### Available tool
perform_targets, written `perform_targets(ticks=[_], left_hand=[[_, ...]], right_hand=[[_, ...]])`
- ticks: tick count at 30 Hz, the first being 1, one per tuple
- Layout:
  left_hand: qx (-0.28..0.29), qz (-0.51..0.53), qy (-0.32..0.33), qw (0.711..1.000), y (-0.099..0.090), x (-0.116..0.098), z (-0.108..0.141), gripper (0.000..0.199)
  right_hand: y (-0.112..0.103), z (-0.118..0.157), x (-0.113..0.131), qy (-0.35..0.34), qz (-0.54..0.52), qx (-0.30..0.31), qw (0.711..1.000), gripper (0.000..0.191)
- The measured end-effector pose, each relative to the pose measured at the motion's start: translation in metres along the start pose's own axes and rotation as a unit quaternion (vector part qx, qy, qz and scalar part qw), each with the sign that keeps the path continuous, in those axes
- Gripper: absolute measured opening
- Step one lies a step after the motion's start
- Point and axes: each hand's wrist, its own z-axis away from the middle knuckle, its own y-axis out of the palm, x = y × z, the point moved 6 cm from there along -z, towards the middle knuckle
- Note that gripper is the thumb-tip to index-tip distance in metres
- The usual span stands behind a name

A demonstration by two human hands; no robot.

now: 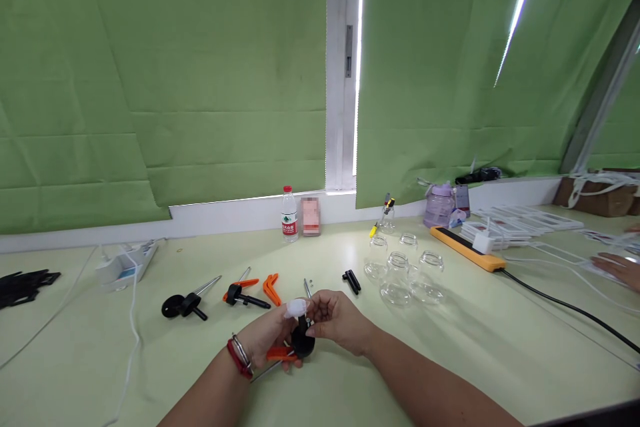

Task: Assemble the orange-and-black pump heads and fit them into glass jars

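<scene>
My left hand (pixel 273 337), with a white covering on its thumb, is wrapped round a black round part (pixel 303 343) with an orange piece (pixel 281 353) and a metal rod (pixel 266 371) sticking out below. My right hand (pixel 343 321) pinches at the upper right of the same part; its fingertips hide what they touch. Beyond my hands lie an orange bracket (pixel 271 289), a black part with rod and orange piece (pixel 241 295), another black part with a rod (pixel 189 305), and short black pieces (pixel 352 281).
Several glass jars (pixel 398 278) stand right of centre, near an orange power strip (pixel 467 249) with a black cable. A water bottle (pixel 289 215) and a purple jug (pixel 439 205) stand at the back. Another person's hand (pixel 619 269) rests at the far right.
</scene>
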Motion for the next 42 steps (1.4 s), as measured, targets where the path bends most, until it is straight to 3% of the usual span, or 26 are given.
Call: perform_targets(ticks=[42], left_hand=[[0.01, -0.003, -0.016, 1.0, 0.0002, 0.0011, -0.002, 0.054]], right_hand=[[0.0016, 0.0005, -0.0032, -0.005, 0.019, 0.005, 1.0, 0.033]])
